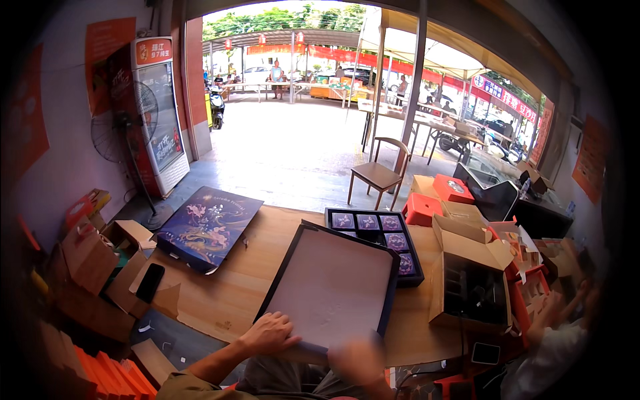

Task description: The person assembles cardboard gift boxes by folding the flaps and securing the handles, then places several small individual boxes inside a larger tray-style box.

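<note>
A large shallow box lid (332,285), pale inside with dark blue rims, lies inner side up at the table's near edge. My left hand (270,332) rests on its near left corner, thumb on the rim; whether the fingers grip it cannot be told. Blurred, my right hand (356,356) is at the lid's near right corner, its fingers unclear. Behind the lid, and partly covered by it, sits a dark compartment tray (421,272) with several small purple patterned boxes (396,242). A blue decorated gift box (207,227) with floral artwork lies at the table's left.
The wooden-topped table (210,305) carries an open cardboard carton (472,240) on the right. A black phone (150,282) lies at the left by cartons. Another person's hands and sleeve (545,350) are at the far right. A chair (378,175) and red stools (422,209) stand beyond the table.
</note>
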Available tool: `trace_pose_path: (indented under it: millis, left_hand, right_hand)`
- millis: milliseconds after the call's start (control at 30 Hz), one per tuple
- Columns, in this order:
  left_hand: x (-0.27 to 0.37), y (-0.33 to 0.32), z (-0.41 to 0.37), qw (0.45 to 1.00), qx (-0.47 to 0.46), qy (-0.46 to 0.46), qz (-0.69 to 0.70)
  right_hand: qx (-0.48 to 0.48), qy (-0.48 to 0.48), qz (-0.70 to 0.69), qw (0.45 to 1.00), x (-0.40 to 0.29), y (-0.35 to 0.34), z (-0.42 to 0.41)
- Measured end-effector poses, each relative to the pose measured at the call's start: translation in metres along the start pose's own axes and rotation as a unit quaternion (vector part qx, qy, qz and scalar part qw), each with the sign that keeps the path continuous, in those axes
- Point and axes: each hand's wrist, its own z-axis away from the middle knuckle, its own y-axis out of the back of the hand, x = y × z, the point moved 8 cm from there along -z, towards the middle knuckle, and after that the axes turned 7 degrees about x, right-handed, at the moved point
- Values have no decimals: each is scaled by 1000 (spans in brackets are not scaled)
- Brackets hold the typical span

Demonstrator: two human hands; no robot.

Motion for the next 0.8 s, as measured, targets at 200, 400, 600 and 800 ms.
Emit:
trace_pose_path:
  millis: [200,400,600,800]
  left_hand:
    - [0,-3,-1,1000,3,-3,-3]
    - [0,-3,0,1000,18,-5,-4]
    - [1,-2,0,1000,30,-8,-5]
    - [0,-2,1,1000,23,-3,-2]
  right_hand:
    - [-27,1,-25,999,-3,10,-7]
    - [18,58,-63,996,0,74,-28]
    - [-17,123,-61,990,19,92,-46]
    - [-49,167,-73,982,24,90,-45]
